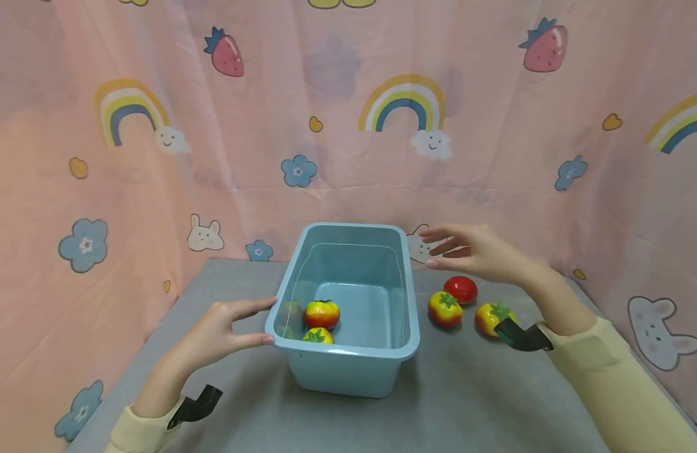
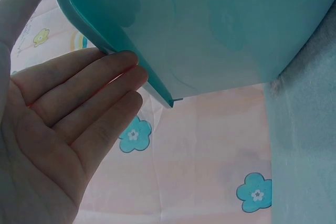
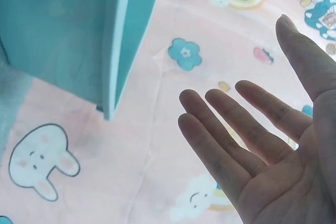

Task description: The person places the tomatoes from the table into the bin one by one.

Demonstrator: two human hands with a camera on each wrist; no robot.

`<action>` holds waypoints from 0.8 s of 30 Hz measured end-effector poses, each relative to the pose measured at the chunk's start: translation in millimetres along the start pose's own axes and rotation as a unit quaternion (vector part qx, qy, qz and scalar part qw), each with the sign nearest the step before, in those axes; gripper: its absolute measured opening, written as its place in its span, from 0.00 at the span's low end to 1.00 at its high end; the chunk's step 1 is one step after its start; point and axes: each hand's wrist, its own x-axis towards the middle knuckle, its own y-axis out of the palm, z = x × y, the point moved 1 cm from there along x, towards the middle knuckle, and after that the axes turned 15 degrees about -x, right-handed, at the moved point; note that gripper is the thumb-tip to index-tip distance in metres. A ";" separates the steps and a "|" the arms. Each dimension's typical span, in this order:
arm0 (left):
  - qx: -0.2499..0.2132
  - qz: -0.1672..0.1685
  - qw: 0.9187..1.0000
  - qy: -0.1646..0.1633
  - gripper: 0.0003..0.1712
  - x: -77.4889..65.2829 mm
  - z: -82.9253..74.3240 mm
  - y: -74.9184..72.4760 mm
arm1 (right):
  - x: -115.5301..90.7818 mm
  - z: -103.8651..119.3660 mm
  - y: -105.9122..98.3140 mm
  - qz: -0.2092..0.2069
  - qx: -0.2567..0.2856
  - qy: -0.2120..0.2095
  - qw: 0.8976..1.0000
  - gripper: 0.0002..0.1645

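A light blue plastic basin (image 1: 343, 374) stands upright at the middle of the table. Two toy tomatoes lie near its front left inside corner: a yellow-red tomato (image 1: 323, 314) and, partly hidden by the front rim, a yellower tomato (image 1: 318, 336). My left hand (image 1: 215, 333) is at the basin's left rim, its nearly straight fingers (image 2: 100, 77) against the underside of the lip. To the right of the basin, my right hand (image 1: 475, 251) hovers with fingers (image 3: 231, 129) loosely spread and nothing held. Below it are a red tomato (image 1: 460, 289) and two yellow-red tomatoes (image 1: 445, 309).
The grey tabletop (image 1: 241, 402) extends around the basin. A pink curtain (image 1: 258, 126) printed with rainbows, flowers and rabbits hangs behind and along both sides. Black straps stick out at both of my cuffs, the right strap (image 1: 524, 336) overlapping one tomato in the head view.
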 end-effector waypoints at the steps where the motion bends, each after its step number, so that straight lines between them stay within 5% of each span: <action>1: 0.000 0.000 1.000 -0.001 0.38 0.0 -0.3 -0.1 | -2.0 -1.4 0.2 -0.001 0.000 0.002 1.000 0.30; 24: -0.005 -0.001 1.000 -0.008 0.37 -0.9 -1.6 1.9 | -44.3 -33.1 12.0 -0.009 -0.021 0.057 0.998 0.29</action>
